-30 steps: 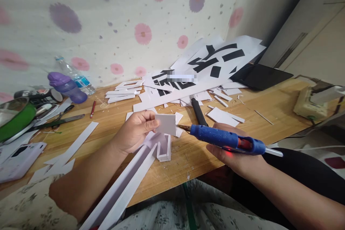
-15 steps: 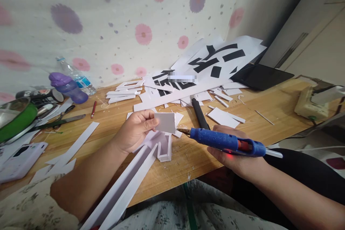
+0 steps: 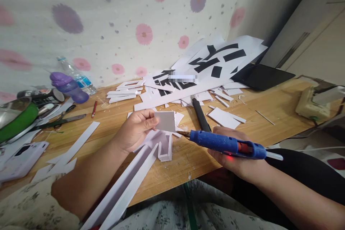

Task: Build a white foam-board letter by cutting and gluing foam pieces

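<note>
My left hand (image 3: 138,127) pinches a small white foam board piece (image 3: 165,121) by its left side, between thumb and fingers. Wrapped around a blue hot glue gun (image 3: 218,142) is my right hand (image 3: 234,154); a red light glows on the gun and a glue stick protrudes from its rear. The nozzle tip lies at the lower right corner of the piece. Below my left hand, a long white foam board channel (image 3: 126,183) with a small box-shaped end (image 3: 165,149) reaches toward me over the table edge.
White board offcuts (image 3: 225,116) and printed sheets (image 3: 221,57) lie at the back of the wooden table (image 3: 151,190). A black-handled tool (image 3: 199,113) lies beyond the gun. At left are scissors (image 3: 59,120), a phone (image 3: 23,160), a green pan (image 3: 18,118) and bottles (image 3: 68,86). A power strip (image 3: 308,106) stands right.
The glue gun's nozzle has dropped very slightly along the right edge of the foam board piece. Both hands keep their hold, and the rest of the scene stays put apart from a slight view shift.
</note>
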The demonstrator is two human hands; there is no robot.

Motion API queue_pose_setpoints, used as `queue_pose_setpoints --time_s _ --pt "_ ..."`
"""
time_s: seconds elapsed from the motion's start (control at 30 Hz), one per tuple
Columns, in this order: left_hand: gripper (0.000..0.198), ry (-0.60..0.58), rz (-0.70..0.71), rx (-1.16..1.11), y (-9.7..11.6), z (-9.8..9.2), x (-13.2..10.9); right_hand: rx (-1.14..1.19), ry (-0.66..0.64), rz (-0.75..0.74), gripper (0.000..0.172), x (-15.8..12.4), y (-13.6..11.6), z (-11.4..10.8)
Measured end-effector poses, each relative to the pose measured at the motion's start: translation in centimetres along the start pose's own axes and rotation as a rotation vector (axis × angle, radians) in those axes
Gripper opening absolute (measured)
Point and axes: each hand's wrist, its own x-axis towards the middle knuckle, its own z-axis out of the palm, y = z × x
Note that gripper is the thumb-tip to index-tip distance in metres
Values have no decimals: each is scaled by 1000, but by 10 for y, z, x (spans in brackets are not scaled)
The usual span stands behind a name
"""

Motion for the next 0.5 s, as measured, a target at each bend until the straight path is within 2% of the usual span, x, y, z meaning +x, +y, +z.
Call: queue_pose_setpoints --time_s 0.27,0.5 --pt "36 18 -13 -8 -1 0 0 6 17 19 19 -3 3 3" --pt "39 32 -67 -17 1 3 -2 52 -99 42 12 -2 -3 0"
